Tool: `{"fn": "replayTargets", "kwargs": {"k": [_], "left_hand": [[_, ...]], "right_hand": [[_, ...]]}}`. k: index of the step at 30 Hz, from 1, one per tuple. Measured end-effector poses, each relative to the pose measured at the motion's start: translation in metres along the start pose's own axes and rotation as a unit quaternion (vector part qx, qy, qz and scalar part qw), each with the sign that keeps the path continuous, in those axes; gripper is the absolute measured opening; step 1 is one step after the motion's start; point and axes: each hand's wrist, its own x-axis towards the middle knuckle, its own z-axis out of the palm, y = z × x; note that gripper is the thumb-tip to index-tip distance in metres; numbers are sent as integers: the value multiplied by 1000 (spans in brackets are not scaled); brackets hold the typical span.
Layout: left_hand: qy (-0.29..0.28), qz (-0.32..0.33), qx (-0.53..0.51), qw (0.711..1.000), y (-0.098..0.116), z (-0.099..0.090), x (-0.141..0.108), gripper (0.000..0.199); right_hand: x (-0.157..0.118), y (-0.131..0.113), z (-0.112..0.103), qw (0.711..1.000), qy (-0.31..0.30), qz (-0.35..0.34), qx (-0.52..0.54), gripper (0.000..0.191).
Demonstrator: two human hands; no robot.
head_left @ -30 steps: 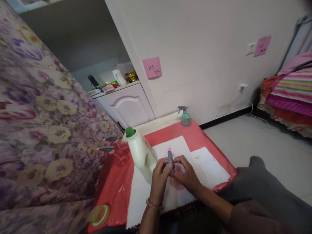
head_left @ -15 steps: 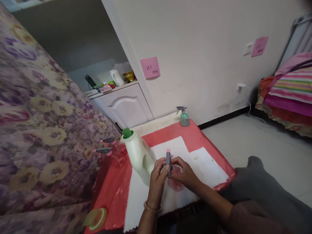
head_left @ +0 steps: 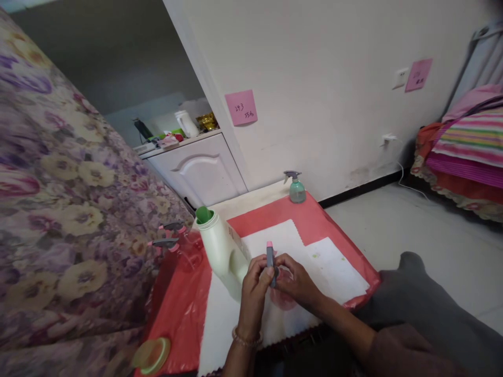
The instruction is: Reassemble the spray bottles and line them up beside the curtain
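Both my hands are at a clear pink spray bottle (head_left: 281,299) on the white cloth. Its grey spray head (head_left: 270,257) with a pink nozzle sits between my fingers. My left hand (head_left: 256,278) is closed on the spray head from the left. On the other side my right hand (head_left: 295,280) grips around the bottle's neck, and its fingers partly hide the neck and collar. Just left of my left hand stands a large pale green jug (head_left: 223,246), its mouth uncapped with a green spout showing inside.
Two pink spray bottles (head_left: 189,251) with grey heads stand at the table's left side. A green spray bottle (head_left: 297,192) is at the far corner. A yellow-green cap (head_left: 160,356) lies near left on the red cover (head_left: 184,314). A flowered curtain (head_left: 78,235) hangs along the left.
The view has shifted very slightly. My hands stay on the pink spray bottle and its head in nearly the same pose; nothing else has visibly moved.
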Motion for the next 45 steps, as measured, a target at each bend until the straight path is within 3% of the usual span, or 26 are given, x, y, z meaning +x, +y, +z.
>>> {"fn": "replayTargets", "kwargs": {"k": [5, 11, 17, 23, 29, 34, 40, 45], "left_hand": [[-1, -6, -14, 1000, 0, 1, -1, 23], [-3, 0, -11, 1000, 0, 1, -1, 21], [6, -2, -16, 1000, 0, 1, -1, 22], [8, -1, -15, 1000, 1, 3, -1, 22], [11, -5, -19, 1000, 0, 3, -2, 23], [17, 3, -16, 1000, -1, 4, -1, 22], [22, -4, -22, 1000, -1, 4, -2, 24], [24, 0, -22, 999, 0, 6, -2, 24]], "right_hand": [[0, -1, -5, 995, -52, -81, -6, 23], [0, 0, 1, 1000, 7, 7, 14, 30], [2, -1, -5, 995, -63, -71, 2, 18], [1, 2, -1, 1000, -7, -9, 7, 27], [1, -1, -7, 995, -70, -70, -9, 19], [1, 0, -2, 1000, -5, -11, 4, 25], [1, -1, -5, 995, -65, -69, -8, 17], [0, -1, -3, 1000, -7, -2, -3, 27]]}}
